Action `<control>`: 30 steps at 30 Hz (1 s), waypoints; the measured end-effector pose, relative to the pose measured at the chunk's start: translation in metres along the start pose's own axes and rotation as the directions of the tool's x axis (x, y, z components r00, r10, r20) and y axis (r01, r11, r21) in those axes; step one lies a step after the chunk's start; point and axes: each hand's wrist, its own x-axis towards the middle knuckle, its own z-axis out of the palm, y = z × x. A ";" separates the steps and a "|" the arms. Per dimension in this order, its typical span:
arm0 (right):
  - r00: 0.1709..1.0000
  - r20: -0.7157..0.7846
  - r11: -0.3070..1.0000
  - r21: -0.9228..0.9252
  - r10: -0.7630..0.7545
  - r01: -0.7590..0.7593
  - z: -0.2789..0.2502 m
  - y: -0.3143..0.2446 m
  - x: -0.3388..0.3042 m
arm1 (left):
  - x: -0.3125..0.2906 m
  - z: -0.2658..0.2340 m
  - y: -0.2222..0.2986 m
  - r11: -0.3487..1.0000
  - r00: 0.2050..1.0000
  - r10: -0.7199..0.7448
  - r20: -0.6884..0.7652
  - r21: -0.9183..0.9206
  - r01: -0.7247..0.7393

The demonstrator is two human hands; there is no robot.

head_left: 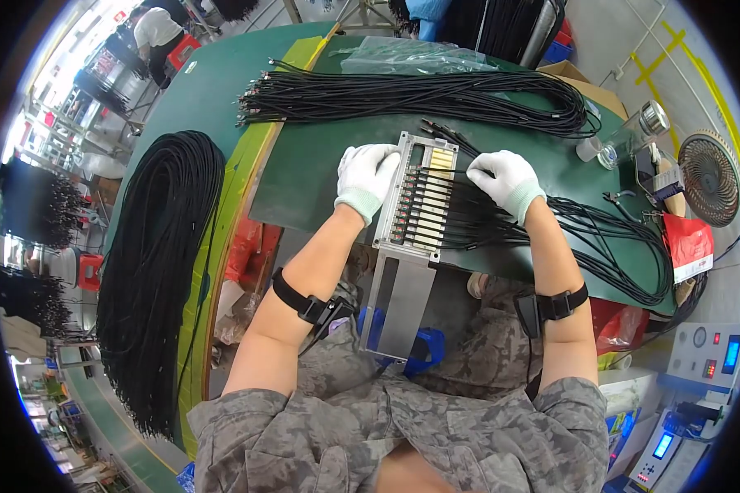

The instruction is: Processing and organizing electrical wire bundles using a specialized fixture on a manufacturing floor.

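Note:
A long metal fixture (400,197) with a row of slots lies across the green table's near edge. Black cables are seated side by side in several slots, their connector ends toward the left. My white-gloved left hand (365,176) grips the fixture's upper left edge with fingers and thumb. Over the right side, my gloved right hand (506,177) is closed in a pinch on a thin black cable (448,170) near the upper slots. The other cables (485,218) run from the fixture rightward, passing beneath my right hand and wrist. A plain metal plate (399,304) extends from the fixture toward me.
Black cable bundles lie along the table's back (419,94) and left side (160,271). Clear plastic (411,56) rests behind. At right are a glass bottle (633,135), pliers (621,204), a fan (709,178) and a red packet (688,242). A person (156,37) sits far left.

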 end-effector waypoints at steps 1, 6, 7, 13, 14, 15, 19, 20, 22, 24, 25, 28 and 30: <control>1.000 0.002 1.000 0.019 -0.002 0.002 -0.001 -0.001 0.000 | 0.000 0.000 0.000 1.000 1.000 0.013 -0.007 -0.001 -0.013; 0.999 -0.045 0.996 0.092 -0.012 0.016 -0.002 -0.002 -0.001 | 0.001 -0.001 0.003 1.000 1.000 -0.022 0.017 -0.014 0.022; 0.999 -0.045 0.996 0.092 -0.013 0.017 -0.001 -0.001 -0.001 | 0.001 -0.001 0.003 1.000 1.000 -0.022 0.016 -0.014 0.022; 1.000 -0.027 0.998 0.064 -0.012 0.014 0.000 -0.001 0.000 | 0.000 0.001 0.002 1.000 1.000 0.008 0.000 -0.011 -0.008; 1.000 -0.008 0.998 0.056 -0.004 0.004 -0.001 -0.003 0.000 | 0.000 0.000 0.002 1.000 1.000 0.014 -0.006 -0.013 -0.014; 1.000 -0.008 0.998 0.056 -0.005 0.005 -0.002 -0.005 0.000 | -0.001 0.000 0.002 1.000 1.000 0.013 -0.007 -0.012 -0.013; 0.994 0.070 0.993 0.082 0.085 -0.090 -0.006 -0.012 0.000 | 0.000 -0.001 0.002 1.000 1.000 0.004 -0.002 -0.013 -0.004; 0.992 0.074 0.992 0.077 0.098 -0.104 -0.007 -0.013 0.000 | 0.001 -0.001 0.003 1.000 1.000 -0.009 0.005 -0.011 0.009; 0.989 0.083 0.989 0.067 0.124 -0.130 -0.007 -0.015 0.001 | 0.001 -0.001 0.003 0.999 0.999 -0.034 0.018 -0.004 0.034; 0.995 0.050 0.994 0.071 0.083 -0.087 -0.002 -0.011 0.000 | 0.002 -0.003 0.007 0.998 0.997 -0.055 0.053 -0.026 0.056; 0.999 0.018 0.996 0.075 0.041 -0.042 0.002 -0.008 0.000 | 0.002 -0.004 0.009 0.996 0.993 -0.076 0.087 -0.044 0.080; 1.000 -0.007 1.000 0.025 0.005 -0.005 0.010 -0.005 0.002 | -0.004 0.002 0.018 0.999 0.994 0.041 0.097 0.030 -0.044; 1.000 0.010 0.997 -0.079 0.017 -0.016 0.015 -0.005 0.004 | -0.008 0.009 0.028 0.920 0.946 0.311 0.087 0.221 -0.323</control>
